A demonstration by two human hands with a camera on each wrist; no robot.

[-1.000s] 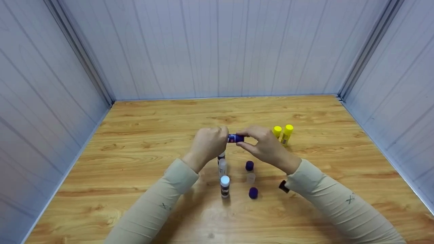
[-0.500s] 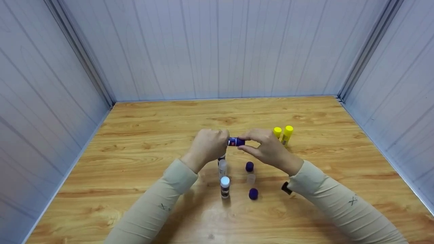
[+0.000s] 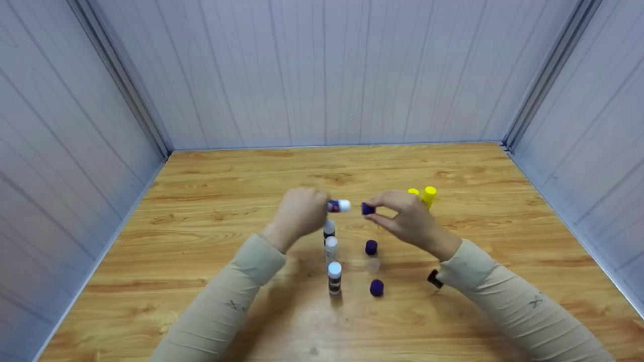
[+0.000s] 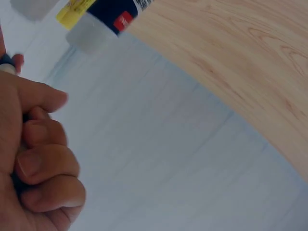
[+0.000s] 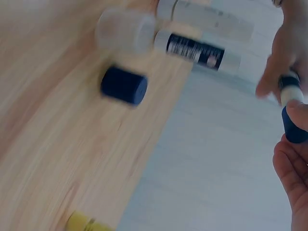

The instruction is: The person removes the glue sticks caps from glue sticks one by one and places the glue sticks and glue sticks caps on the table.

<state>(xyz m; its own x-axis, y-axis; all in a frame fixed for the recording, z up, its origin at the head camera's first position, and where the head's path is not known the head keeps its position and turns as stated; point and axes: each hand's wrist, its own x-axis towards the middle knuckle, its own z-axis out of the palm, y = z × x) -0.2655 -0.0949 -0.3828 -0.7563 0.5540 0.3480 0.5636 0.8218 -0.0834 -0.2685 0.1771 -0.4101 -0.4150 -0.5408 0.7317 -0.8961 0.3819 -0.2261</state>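
Note:
My left hand [image 3: 302, 213] grips a glue stick [image 3: 338, 205] with a dark blue label, held sideways above the table, its bare white end pointing right. Its other end is hidden in the curled fingers. Across a small gap, my right hand [image 3: 405, 213] pinches a dark blue cap [image 3: 368, 208] between thumb and fingers. In the right wrist view this cap [image 5: 293, 126] shows just beside the white end. Below the hands, uncapped glue sticks stand upright in a row: a near one [image 3: 334, 281], a paler middle one [image 3: 331, 251] and a far one [image 3: 329, 229].
Right of the row stand a dark blue cap [image 3: 371, 247], a translucent cap [image 3: 374, 265] and another dark blue cap [image 3: 376, 288]. Yellow glue sticks [image 3: 429, 196] stand behind my right hand, partly hidden. Pale panel walls [image 3: 322, 75] enclose the wooden table [image 3: 201, 201].
The dark blue cap has come off the glue stick. My right hand has moved right with the cap, and my left hand slightly left, exposing the stick's white end.

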